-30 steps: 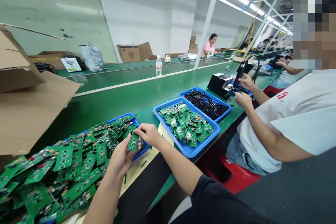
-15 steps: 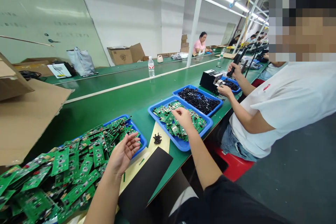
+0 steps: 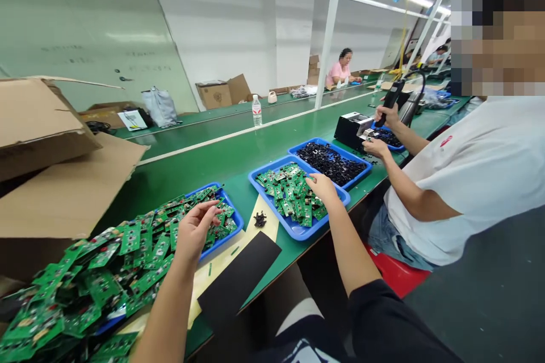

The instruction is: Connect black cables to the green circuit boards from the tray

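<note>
Green bench (image 3: 204, 164) runs down a white-walled workshop under strip lights. At its near edge the right hand (image 3: 324, 188) lies palm down on the small circuit boards (image 3: 289, 193) in the middle blue tray (image 3: 293, 231), fingers bent onto them; whether they pinch a board cannot be told. The left hand (image 3: 193, 233) is at the heaped boards (image 3: 128, 264), fingers apart and loosely curled, tips touching the top ones, closed on nothing that shows. That heap overflows the left blue tray (image 3: 236, 224) and spills toward the near corner. Between the two trays a tan sheet (image 3: 251, 235) bears a small black part (image 3: 260, 219), with a black mat (image 3: 238, 282) lying just in front. Beyond the middle blue tray and right beside it, a third blue tray (image 3: 306, 145) holds black parts (image 3: 332, 163). A co-worker in a white shirt (image 3: 477, 170) sits to the right, gripping a black tool (image 3: 392, 101) beside a black box (image 3: 349, 129); an open cardboard box (image 3: 51, 125) stands at far left.
</note>
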Demonstrator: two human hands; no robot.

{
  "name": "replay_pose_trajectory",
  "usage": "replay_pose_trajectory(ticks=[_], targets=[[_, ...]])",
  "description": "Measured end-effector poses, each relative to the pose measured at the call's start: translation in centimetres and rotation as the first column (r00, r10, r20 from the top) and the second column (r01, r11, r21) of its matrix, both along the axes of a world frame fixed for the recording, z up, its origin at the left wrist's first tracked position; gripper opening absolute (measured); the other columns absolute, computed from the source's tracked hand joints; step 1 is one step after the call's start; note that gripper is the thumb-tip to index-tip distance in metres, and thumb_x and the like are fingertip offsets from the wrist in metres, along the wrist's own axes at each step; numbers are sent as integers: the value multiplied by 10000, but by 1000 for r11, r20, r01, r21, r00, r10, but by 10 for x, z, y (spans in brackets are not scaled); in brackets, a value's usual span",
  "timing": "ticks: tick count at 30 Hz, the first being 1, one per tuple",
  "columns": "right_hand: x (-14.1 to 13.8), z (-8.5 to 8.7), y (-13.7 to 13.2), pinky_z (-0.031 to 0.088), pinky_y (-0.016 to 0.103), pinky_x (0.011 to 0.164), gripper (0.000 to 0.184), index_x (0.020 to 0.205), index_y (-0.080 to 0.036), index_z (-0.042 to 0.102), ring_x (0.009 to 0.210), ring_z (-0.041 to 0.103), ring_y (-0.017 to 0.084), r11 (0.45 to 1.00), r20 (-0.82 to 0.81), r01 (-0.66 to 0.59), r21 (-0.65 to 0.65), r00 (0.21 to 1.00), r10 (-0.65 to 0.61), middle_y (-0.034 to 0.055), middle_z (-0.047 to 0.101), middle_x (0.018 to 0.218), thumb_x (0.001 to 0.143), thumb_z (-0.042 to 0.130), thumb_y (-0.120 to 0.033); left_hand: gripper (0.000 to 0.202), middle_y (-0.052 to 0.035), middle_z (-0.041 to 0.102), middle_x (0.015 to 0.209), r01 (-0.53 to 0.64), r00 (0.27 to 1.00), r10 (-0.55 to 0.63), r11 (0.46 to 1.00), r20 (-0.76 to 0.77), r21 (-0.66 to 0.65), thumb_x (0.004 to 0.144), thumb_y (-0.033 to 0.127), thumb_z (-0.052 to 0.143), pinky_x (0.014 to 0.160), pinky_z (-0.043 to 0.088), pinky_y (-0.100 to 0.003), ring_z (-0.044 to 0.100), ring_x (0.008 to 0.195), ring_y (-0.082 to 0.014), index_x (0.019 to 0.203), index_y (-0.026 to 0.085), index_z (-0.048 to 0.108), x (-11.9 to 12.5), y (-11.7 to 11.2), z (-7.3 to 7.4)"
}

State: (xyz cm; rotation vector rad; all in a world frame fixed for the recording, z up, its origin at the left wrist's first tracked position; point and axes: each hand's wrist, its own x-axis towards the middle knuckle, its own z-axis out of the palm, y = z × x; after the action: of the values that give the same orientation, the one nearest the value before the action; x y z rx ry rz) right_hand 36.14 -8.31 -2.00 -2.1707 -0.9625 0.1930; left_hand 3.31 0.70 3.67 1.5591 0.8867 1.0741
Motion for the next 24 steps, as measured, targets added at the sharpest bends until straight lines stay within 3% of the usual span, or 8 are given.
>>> replay_pose_trajectory(ticks=[3,6,9,12,15,17,20,24], targets=[[-2,-2,-2,465,318,740,302,1068,-134,652,779,652,225,999,53,-22,47,998,19,55,689,734,833,525,-276,421,-62,677,813,67,957,-31,991,-287,118,715,500,601,600,499,-282,603,627,-162,951,156,653,-15,-22,16],[-7,-7,-10,456,284,687,273,951,-152,670,746,644,195,994,103,-67,87,993,58,60,697,812,844,477,-312,391,-75,686,877,143,855,-27,972,-518,186,715,515,583,629,517,-291,633,734,-202,899,182,672,-38,-49,10],[-13,-14,-24,439,285,638,257,767,-168,656,687,619,192,990,159,-111,82,982,97,50,670,738,835,486,-349,415,-72,666,799,88,792,46,978,-609,188,725,552,538,543,516,-282,616,622,-183,848,179,669,-68,-72,-16],[-17,-23,-39,428,307,638,214,710,-181,635,675,588,203,989,229,-137,49,966,122,52,639,736,799,547,-354,483,-81,649,772,-40,758,183,971,-626,235,736,610,480,479,503,-285,600,574,-183,831,172,660,-101,-88,-51],[-21,-33,-47,430,334,710,175,710,-192,637,783,573,232,988,302,-153,16,943,141,63,609,780,777,598,-349,520,-71,633,773,-94,684,308,936,-662,339,724,656,487,553,529,-317,587,571,-185,855,182,657,-123,-96,-81],[-23,-39,-47,428,343,732,147,717,-198,639,831,556,246,988,342,-154,-5,928,147,68,588,793,771,617,-333,585,-80,624,808,-98,637,382,902,-670,420,722,698,460,643,539,-363,607,636,-212,906,178,654,-125,-101,-94],[-25,-44,-44,429,344,722,121,704,-200,628,833,541,247,988,381,-150,-31,912,151,70,569,794,777,621,-297,684,-106,589,839,-57,577,469,840,-668,540,734,740,394,748,517,-438,614,796,-283,963,147,644,-110,-109,-101],[-29,-48,-42,430,352,726,114,699,-193,608,834,533,253,987,403,-154,-48,901,160,81,576,808,798,588,-246,715,-129,547,862,45,525,490,801,-696,597,772,722,355,735,501,-441,577,809,-292,1022,108,623,-83,-118,-103]])
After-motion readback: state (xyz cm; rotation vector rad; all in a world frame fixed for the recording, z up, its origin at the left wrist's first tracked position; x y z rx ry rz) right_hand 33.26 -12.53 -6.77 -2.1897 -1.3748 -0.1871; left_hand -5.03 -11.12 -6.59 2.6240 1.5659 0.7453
